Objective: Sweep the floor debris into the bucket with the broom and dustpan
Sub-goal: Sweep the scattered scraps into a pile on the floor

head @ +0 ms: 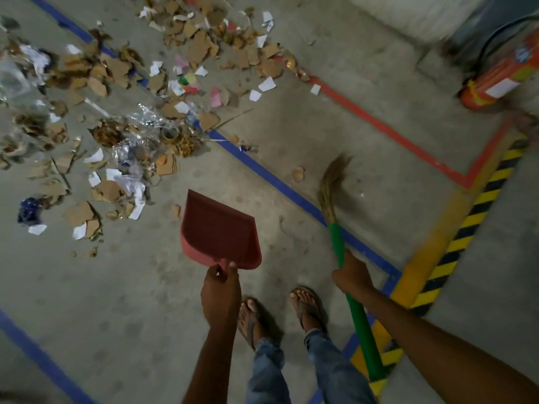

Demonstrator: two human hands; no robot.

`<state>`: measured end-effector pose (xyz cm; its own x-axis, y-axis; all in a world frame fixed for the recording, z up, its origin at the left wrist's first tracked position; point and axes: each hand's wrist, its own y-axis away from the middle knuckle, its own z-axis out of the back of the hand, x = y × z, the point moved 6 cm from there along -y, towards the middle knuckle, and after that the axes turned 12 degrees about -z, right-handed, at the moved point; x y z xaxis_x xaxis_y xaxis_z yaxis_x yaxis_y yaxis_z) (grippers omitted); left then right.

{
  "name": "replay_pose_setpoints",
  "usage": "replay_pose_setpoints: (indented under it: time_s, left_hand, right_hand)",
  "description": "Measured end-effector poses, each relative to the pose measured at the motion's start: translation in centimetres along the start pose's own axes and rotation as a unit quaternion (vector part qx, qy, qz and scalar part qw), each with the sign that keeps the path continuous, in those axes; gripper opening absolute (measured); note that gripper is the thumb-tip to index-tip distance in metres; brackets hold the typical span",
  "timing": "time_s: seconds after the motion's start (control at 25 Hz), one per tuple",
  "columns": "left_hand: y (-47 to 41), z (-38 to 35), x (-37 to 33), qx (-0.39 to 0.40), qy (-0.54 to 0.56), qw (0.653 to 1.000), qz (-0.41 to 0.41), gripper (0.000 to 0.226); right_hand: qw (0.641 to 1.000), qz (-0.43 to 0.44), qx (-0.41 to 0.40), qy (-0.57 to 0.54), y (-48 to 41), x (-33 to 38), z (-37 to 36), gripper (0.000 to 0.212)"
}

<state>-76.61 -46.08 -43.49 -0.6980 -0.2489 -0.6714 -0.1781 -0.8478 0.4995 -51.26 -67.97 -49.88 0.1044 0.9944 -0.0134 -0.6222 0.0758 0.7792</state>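
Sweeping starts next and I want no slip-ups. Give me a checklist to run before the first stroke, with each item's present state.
1. Left hand grips the dustpan by its handle: ok.
2. Right hand grips the broom on its green handle: ok.
3. The dustpan holds nothing: ok.
4. The bristles are at the debris pile: not ok; they sit to its right, near one stray scrap.
5. Bucket located: cannot tell; none in view.
6. The fire extinguisher is away from the broom: ok.
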Motion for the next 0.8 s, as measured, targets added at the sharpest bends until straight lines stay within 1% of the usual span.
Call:
replay_pose_setpoints:
  time_s: [0.08, 0.16, 0.24, 0.32, 0.44, 0.52, 0.64, 0.72, 0.8]
  left_hand:
    - [-0.9, 1.0, 0.2, -0.009, -0.017, 1.000, -0.020, 0.037]
    - [-2.2, 2.1, 0.9, -0.027, -0.030, 0.999, -0.034, 0.028]
    - [-3.4, 3.2, 1.4, -0.039, -0.036, 0.998, -0.045, 0.026]
    - [-4.1, 3.9, 1.6, -0.046, -0.034, 0.997, -0.047, 0.029]
    - [-4.4, 4.6, 0.3, -0.049, -0.027, 0.998, -0.038, 0.031]
    - [-4.2, 4.7, -1.2, -0.044, -0.018, 0.998, -0.041, 0.028]
    - [-4.5, 4.4, -2.6, -0.020, -0.018, 0.997, -0.068, 0.031]
    - [-4.3, 3.8, -3.1, 0.007, -0.031, 0.996, -0.080, 0.034]
    - [-3.8, 3.2, -3.0, 0.031, -0.051, 0.995, -0.075, 0.037]
  right_hand:
    - [0.996, 0.029, 0.017, 0.079, -1.0, 3.5, -2.4, 0.079]
    - [0.990, 0.083, 0.030, 0.114, -0.9, 8.9, -4.1, 0.083]
    - [0.984, 0.137, 0.043, 0.106, -0.3, 14.5, -4.8, 0.084]
    - [0.979, 0.185, 0.038, 0.075, 1.1, 19.3, -4.4, 0.087]
    - [0.973, 0.228, 0.030, 0.012, 4.9, 22.2, -2.9, 0.091]
    - [0.974, 0.220, 0.042, -0.044, 7.0, 20.9, -1.4, 0.090]
    - [0.975, 0.166, 0.059, -0.134, 9.1, 15.1, 0.4, 0.087]
    - [0.978, 0.117, 0.058, -0.162, 10.3, 9.8, 1.0, 0.085]
    - [0.985, 0.055, 0.050, -0.154, 11.3, 4.6, 0.6, 0.080]
